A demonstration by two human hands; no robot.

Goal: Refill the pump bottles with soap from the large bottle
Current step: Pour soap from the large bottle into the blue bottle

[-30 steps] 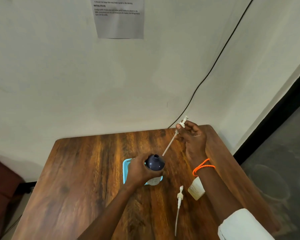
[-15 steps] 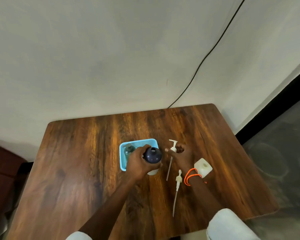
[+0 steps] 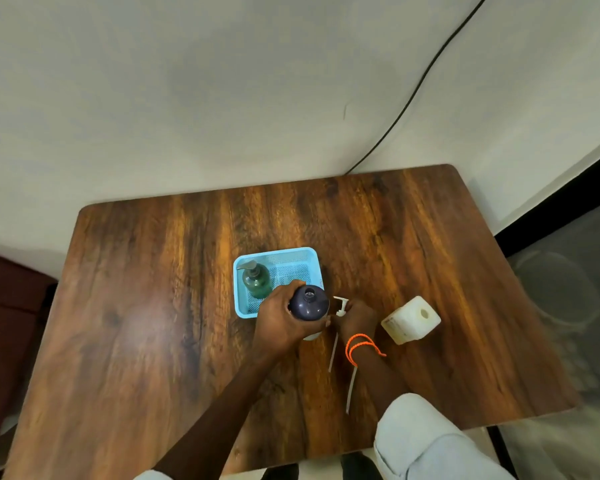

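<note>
Plain indoor room, most likely a staged recording corner in an office or lab rather than a lived-in home. Evidence: bare off-white wall filling the view from 10 to 1 o'clock; a black cable running loose down the wall from 1 o'clock to behind the table; a small wood-grain laminate table pushed into the corner; black skirting and grey floor at 3 o'clock. A dark reddish piece of furniture sits at 9 o'clock, kind unclear.

No legible txt, seemingly.
</note>
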